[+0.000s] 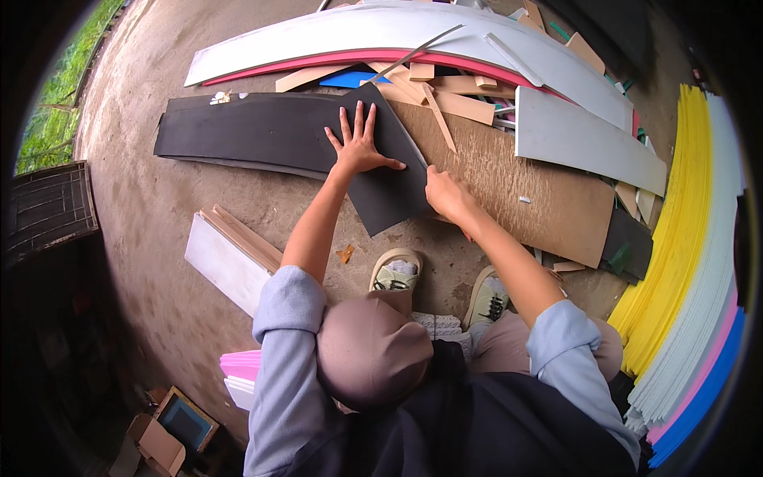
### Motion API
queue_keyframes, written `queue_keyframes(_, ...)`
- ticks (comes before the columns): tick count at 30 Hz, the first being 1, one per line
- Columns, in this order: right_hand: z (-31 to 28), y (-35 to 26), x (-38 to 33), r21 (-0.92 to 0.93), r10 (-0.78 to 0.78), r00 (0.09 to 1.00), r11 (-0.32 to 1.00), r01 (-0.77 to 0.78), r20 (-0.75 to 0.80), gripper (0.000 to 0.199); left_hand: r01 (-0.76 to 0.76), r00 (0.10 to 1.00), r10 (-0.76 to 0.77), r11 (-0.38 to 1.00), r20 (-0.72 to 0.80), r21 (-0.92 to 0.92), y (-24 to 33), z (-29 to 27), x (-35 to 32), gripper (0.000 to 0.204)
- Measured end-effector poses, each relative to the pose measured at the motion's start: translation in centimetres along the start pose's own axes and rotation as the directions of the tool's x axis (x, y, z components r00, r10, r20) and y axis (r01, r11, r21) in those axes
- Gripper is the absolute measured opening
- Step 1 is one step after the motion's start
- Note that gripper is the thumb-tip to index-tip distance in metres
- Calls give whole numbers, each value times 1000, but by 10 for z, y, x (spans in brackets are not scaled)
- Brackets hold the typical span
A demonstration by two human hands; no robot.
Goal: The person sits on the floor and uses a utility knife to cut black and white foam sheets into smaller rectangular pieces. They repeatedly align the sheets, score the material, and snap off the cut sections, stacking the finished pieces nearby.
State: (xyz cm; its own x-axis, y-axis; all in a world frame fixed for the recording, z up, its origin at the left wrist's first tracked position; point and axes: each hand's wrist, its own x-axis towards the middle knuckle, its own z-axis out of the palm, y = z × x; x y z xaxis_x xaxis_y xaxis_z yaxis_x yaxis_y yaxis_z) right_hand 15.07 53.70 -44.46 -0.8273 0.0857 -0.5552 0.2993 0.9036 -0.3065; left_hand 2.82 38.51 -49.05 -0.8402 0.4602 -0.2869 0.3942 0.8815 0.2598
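On one black foam sheet (373, 191), left hand (359, 147) lies spread flat, right hand (447, 195) grip clamped on its edge.

Sheet under your left hand (362, 147): the foam sheet (270, 131) is black, plain.
Board beside it: the board (517, 187) is brown with pale specks.
Stack on your right: the sheet stack (683, 238) is yellow, then white, pink and blue.
Long panel up top: the long panel (381, 32) is white with a pink edge.
Your sleeves (278, 350): light blue.

We record a bare grey-brown concrete floor (159, 95) in daylight; a strip of green grass (56, 87) far left; stacked yellow, white, pink and blue foam sheets (691, 262) right; open brown cardboard boxes (167, 437) near left.
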Motion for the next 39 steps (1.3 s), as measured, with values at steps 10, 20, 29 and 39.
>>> queue_keyframes(10, 59, 40, -76, 10, 0, 997, 1000, 1, -82, 18, 30, 998, -34, 997, 60, 68, 7, -4, -1, 138)
queue_keyframes(20, 3, 59, -55, 119, -42, 936, 993, 0, 349, 25, -11, 999, 9, 999, 32, 38, 2, 1, 3, 138)
queue_keyframes(29, -58, -33, 115, -67, -184, 911, 983, 172, -369, 25, -63, 996, 61, 998, -66, -21, 3, 5, 2, 136)
queue_keyframes(39, -44, -58, 145, 16, -111, 958, 993, 119, -266, 29, -51, 995, 45, 996, -86, -68, -2, 2, -3, 135)
